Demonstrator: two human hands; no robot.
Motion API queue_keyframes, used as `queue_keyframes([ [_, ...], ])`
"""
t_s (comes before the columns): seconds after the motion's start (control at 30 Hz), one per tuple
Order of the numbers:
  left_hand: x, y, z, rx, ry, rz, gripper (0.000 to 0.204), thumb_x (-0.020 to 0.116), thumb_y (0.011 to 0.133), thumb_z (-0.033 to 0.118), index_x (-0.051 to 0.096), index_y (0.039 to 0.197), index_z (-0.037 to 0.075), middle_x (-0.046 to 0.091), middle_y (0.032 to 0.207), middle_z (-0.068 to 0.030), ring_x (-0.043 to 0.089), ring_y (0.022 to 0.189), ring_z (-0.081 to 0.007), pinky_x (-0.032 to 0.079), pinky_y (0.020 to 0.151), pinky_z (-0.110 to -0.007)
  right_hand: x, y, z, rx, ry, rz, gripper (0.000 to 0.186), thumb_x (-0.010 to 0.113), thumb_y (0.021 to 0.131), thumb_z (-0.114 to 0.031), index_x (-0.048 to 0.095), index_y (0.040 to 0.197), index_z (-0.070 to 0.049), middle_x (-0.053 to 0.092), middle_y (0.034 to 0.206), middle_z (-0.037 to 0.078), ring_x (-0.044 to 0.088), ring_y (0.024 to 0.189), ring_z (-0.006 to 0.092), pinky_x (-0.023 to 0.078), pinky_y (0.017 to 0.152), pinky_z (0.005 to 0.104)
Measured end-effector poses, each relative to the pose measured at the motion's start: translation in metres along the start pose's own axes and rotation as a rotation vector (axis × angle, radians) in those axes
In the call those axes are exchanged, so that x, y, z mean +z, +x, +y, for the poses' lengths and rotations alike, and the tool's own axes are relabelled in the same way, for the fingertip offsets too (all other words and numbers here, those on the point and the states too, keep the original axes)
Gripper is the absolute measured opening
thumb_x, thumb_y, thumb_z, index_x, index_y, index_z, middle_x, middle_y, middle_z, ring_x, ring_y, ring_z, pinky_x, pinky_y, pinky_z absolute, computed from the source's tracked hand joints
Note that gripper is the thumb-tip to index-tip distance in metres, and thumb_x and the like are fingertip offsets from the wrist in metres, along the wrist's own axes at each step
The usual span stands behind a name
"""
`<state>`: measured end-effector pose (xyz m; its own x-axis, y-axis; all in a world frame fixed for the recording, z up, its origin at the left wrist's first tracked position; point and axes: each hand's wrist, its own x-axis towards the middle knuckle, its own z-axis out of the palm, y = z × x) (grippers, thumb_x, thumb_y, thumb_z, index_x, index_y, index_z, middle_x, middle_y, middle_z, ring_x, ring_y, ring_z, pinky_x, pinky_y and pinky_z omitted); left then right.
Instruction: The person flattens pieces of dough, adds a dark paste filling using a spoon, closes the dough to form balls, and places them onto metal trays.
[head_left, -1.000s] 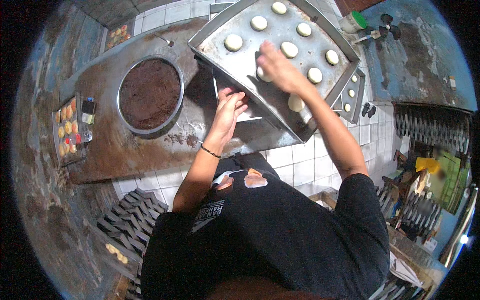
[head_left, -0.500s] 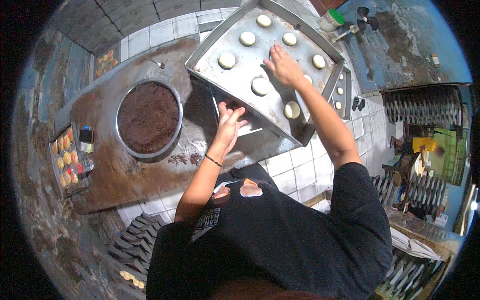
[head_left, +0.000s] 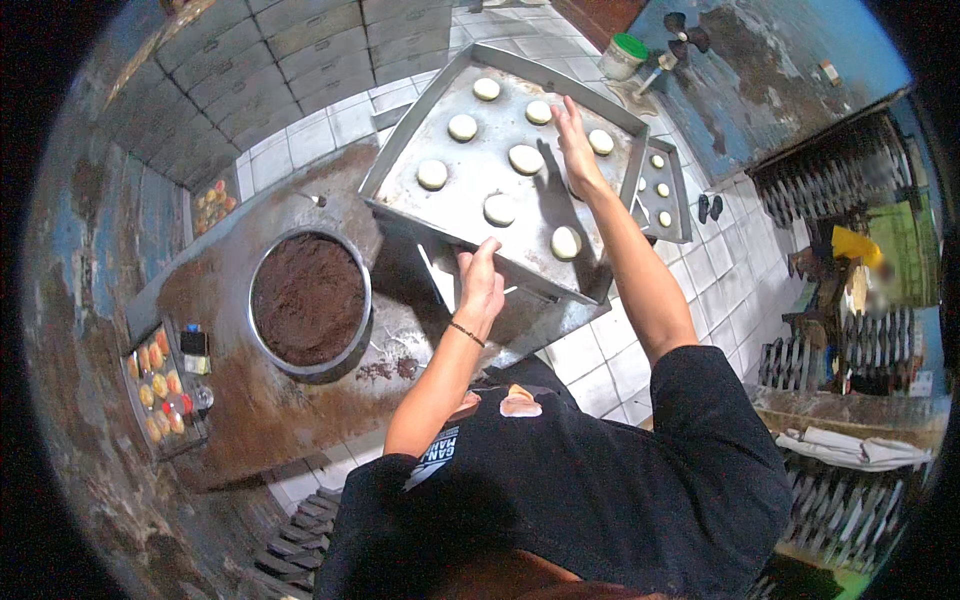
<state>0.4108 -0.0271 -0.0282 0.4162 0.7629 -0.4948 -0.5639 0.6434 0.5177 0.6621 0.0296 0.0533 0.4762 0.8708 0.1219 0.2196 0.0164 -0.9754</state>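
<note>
Several pale, round dough pieces (head_left: pixel 525 158) sit spaced out on a large, tilted metal tray (head_left: pixel 480 160) in front of me. My left hand (head_left: pixel 482 280) grips the tray's near edge with its fingers bent against the rim. My right hand (head_left: pixel 577 150) is over the tray's right half, fingers stretched out, just above a partly hidden dough piece. Left of the tray, on the stained metal table (head_left: pixel 225 400), stands a round pan (head_left: pixel 305 300) full of dark brown, crumbly material. A smaller tray (head_left: pixel 676 220) of dough pieces lies beyond the big tray's right side.
At the table's left end are a tray (head_left: pixel 160 440) of baked pieces, a phone (head_left: pixel 194 342) and a bottle (head_left: pixel 200 398). Behind at right are a green-lidded bucket (head_left: pixel 625 56), black sandals (head_left: pixel 710 207), a blue worn surface (head_left: pixel 740 90) and stacks of grey racks (head_left: pixel 820 180).
My right hand has moved up the tray, and its fingers have straightened. My left hand stays at the near edge. The whole view has shifted, with the table now lower in it.
</note>
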Motion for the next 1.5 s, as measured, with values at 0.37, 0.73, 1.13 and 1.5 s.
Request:
queue_keyframes([
  [0.37, 0.082, -0.029, -0.017, -0.107, -0.007, -0.200, 0.011, 0.058, 0.088, 0.006, 0.065, 0.095, 0.002, 0.068, 0.104, -0.0070, 0.066, 0.101, -0.0215, 0.053, 0.096, -0.041, -0.170, -0.203, -0.027, 0.384, 0.438, 0.435, 0.079, 0.071, 0.096, -0.048, 0.043, 0.154, -0.002, 0.055, 0.146, 0.020, 0.052, 0.138, 0.0339, 0.040, 0.115, 0.0437],
  [0.73, 0.280, 0.048, -0.167, -0.017, 0.479, -0.340, 0.084, 0.076, 0.096, 0.030, 0.019, 0.158, 0.020, 0.052, 0.143, -0.0183, 0.062, 0.124, -0.0305, 0.056, 0.091, -0.038, -0.427, -0.200, 0.092, 0.200, 0.495, 0.841, 0.039, 0.060, 0.077, -0.003, 0.056, 0.116, 0.000, 0.065, 0.106, 0.010, 0.063, 0.096, 0.0239, 0.054, 0.087, 0.0382],
  [1.13, 0.225, -0.020, -0.108, 0.301, 0.701, -0.170, 0.067, 0.062, 0.101, 0.015, 0.028, 0.160, 0.014, 0.049, 0.152, -0.0210, 0.069, 0.097, -0.0202, 0.059, 0.080, -0.033, -0.541, -0.114, 0.335, 0.419, 0.416, 0.742, 0.026, 0.058, 0.081, -0.005, 0.061, 0.106, -0.002, 0.062, 0.091, 0.005, 0.056, 0.082, 0.0184, 0.047, 0.077, 0.0338],
  [1.5, 0.174, -0.066, -0.087, 0.395, 0.743, 0.149, 0.063, 0.066, 0.102, 0.018, 0.035, 0.157, 0.013, 0.055, 0.143, -0.0158, 0.066, 0.087, -0.0155, 0.056, 0.072, -0.027, -0.553, -0.058, 0.432, 0.639, -0.088, 0.459, 0.054, 0.065, 0.082, -0.018, 0.062, 0.131, 0.004, 0.070, 0.106, 0.015, 0.066, 0.097, 0.0276, 0.052, 0.088, 0.0375],
])
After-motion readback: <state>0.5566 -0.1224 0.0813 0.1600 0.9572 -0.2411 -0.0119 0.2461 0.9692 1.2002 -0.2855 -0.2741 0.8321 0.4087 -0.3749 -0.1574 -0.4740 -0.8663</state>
